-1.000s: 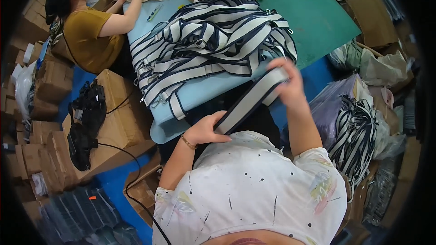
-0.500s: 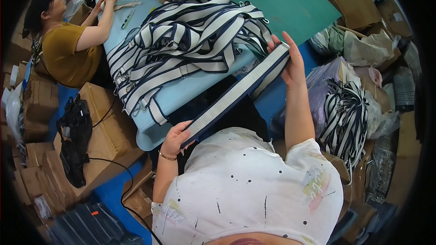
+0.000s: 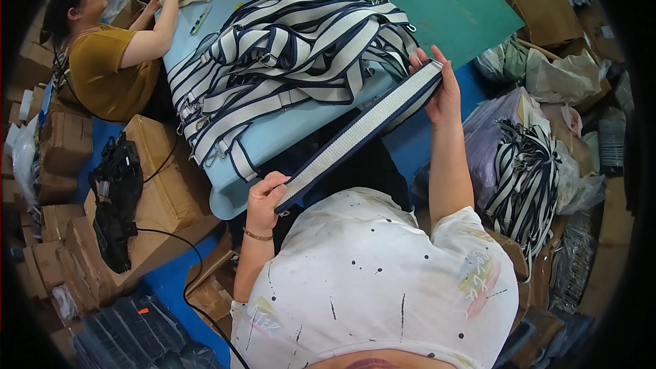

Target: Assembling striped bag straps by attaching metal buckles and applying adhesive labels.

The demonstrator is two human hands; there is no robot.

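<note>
A white webbing strap (image 3: 365, 125) with navy edges stretches slantwise in front of my body. Its lower left end is pinched in my left hand (image 3: 265, 199), thumb on top. At the upper right, my right hand (image 3: 439, 89) grips the other end, where the strap folds over and a second layer runs back underneath. Just beyond lies a big heap of matching straps (image 3: 321, 48) with metal clips and buckles, piled on the light blue table (image 3: 236, 195). The strap's underside is mostly hidden.
A green board (image 3: 437, 7) covers the table's far right. On the right, a bundle of striped straps (image 3: 523, 178) hangs by plastic bags. To the left, a cardboard box (image 3: 164, 171) carries a black pouch with a cable (image 3: 116, 198). A person in a mustard shirt (image 3: 109, 61) works at the table's left edge.
The strap remains held between both hands. My left hand has risen slightly and its fingers have curled more tightly over the end. The whole view has shifted a little.
</note>
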